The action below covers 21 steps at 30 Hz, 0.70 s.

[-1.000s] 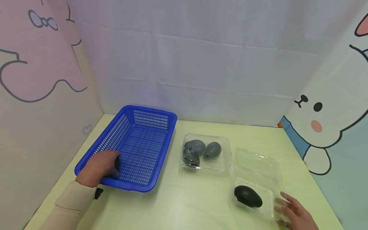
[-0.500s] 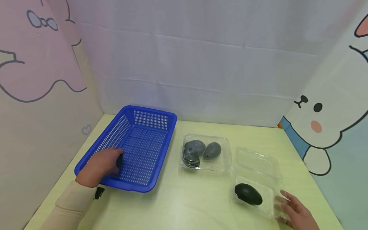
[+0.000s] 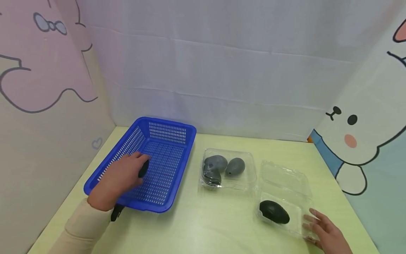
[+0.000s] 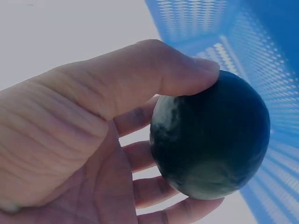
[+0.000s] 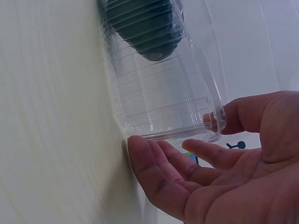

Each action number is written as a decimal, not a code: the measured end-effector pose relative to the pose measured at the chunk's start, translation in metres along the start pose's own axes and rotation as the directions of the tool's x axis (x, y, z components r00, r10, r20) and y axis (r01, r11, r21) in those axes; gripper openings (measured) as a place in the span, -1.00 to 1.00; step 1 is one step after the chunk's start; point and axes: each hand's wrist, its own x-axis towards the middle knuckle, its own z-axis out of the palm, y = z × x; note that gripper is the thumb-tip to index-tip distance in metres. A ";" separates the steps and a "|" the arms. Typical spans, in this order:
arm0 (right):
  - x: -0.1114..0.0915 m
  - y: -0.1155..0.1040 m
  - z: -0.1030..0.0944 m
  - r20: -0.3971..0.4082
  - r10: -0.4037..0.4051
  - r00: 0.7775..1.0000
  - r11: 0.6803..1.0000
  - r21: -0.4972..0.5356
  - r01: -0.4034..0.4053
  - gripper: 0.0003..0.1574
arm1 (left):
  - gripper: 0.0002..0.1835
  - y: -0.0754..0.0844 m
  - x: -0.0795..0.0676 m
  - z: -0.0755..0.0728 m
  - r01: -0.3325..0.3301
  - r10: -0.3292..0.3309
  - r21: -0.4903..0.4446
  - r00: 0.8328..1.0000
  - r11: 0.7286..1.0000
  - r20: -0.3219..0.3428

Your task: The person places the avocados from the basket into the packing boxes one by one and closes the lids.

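My left hand [image 3: 122, 176] holds a dark avocado [image 3: 144, 169] over the near left part of the blue basket [image 3: 169, 165]. In the left wrist view the thumb lies over the top of the avocado [image 4: 210, 135] and the fingers curl behind and below it. My right hand [image 3: 328, 231] is at the right side of an open clear plastic clamshell box [image 3: 295, 215]. Through the plastic in the right wrist view, the thumb tip shows over the box rim, with the fingers outside the end wall. Another dark avocado [image 3: 274, 212] lies in this box.
A second clear clamshell box [image 3: 245, 181], its lid down, stands between basket and open box, with several dark avocados [image 3: 235, 167] inside. The open box's lid [image 3: 285, 178] folds back towards the far side. A white curtain [image 3: 222, 88] hangs behind the table [image 3: 203, 225].
My left hand has risen and moved right and away over the basket, carrying the avocado. The right hand stays at the box, whose avocado and near edge have shifted slightly away from me.
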 end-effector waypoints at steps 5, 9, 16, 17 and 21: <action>0.000 0.000 0.001 -0.005 0.009 1.000 1.000 -0.014 -0.009 -0.19 | -0.30 0.022 0.007 -0.017 -0.057 0.057 0.003 0.996 0.998 -0.067; 0.000 0.000 0.002 -0.002 0.010 1.000 1.000 -0.013 -0.010 -0.19 | -0.31 0.042 0.016 -0.027 -0.122 0.122 0.006 0.986 0.993 -0.113; 0.001 0.003 0.001 0.011 0.001 1.000 1.000 0.001 -0.001 -0.18 | -0.32 0.079 0.037 -0.032 -0.207 0.206 0.006 0.971 0.978 -0.122; 0.001 0.003 0.001 0.012 0.000 1.000 1.000 0.003 0.000 -0.17 | -0.31 0.085 0.040 -0.032 -0.216 0.214 -0.002 0.970 0.976 -0.115; 0.002 0.003 0.002 0.012 -0.004 1.000 1.000 0.009 0.003 -0.17 | -0.29 0.105 0.050 -0.032 -0.269 0.265 -0.030 0.959 0.963 -0.100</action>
